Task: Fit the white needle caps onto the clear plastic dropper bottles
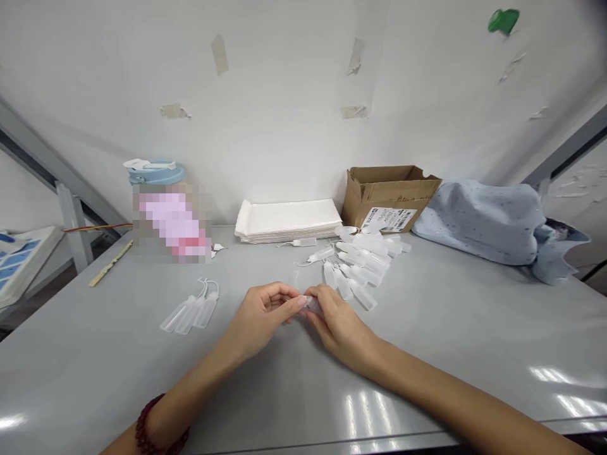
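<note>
In the middle of the grey table, my left hand [270,313] and my right hand [336,322] meet around one small translucent squeeze bottle [313,306]. The right fingers wrap its body, while my left thumb and fingers pinch its top end; a thin tip shows faintly above. Most of the bottle is hidden by my fingers. Beyond my right hand lies a loose pile of similar bottles [363,259], with thin nozzles on some. On the left, several bottles with curved thin tubes [191,313] lie side by side, apart from my left hand.
A stack of white envelope-like packets [289,218] lies against the wall, beside an open cardboard box [389,196]. Light-blue fabric [478,221] is bunched at the right. At the left are a blue-lidded container [156,174], a blurred pink item [173,221] and a narrow stick [111,264].
</note>
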Tool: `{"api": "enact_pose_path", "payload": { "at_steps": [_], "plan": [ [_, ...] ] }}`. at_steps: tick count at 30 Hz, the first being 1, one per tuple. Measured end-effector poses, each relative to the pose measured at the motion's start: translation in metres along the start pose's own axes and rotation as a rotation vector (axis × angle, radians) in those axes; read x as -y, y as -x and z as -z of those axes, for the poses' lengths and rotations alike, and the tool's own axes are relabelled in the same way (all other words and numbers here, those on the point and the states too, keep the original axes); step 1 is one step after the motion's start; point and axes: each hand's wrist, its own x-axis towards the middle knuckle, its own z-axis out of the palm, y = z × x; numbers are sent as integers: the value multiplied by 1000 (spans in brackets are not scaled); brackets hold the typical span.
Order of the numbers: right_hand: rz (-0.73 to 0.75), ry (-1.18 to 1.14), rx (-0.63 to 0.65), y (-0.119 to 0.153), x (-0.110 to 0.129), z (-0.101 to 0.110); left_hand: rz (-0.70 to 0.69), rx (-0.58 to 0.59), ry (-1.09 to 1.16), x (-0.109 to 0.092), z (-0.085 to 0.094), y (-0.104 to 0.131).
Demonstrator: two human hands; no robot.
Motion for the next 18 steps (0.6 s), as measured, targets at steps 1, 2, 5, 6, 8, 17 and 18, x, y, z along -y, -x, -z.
{"api": "enact_pose_path", "payload": {
  "at_steps": [1, 2, 5, 6, 8, 17, 18],
  "plan": [
    [-8, 3, 22, 0, 0, 1, -15, 5, 10, 0, 0, 0],
    [-22, 8, 45, -1, 1, 2, -30, 12, 27, 1, -1, 1],
    [-79, 61, 92, 0, 1, 3, -46, 43, 67, 0, -1, 3],
    [-90, 88, 91, 0, 1, 3, -42, 47, 63, -1, 0, 4],
    [-85, 126, 60, 0, 2, 4, -40, 35, 40, -3, 2, 5],
    [-22, 127, 12, -2, 6, 6, -76, 14, 78, -6, 12, 3],
    [-24, 128, 20, -2, 6, 6, -71, 19, 84, -5, 11, 3]
  ]
}}
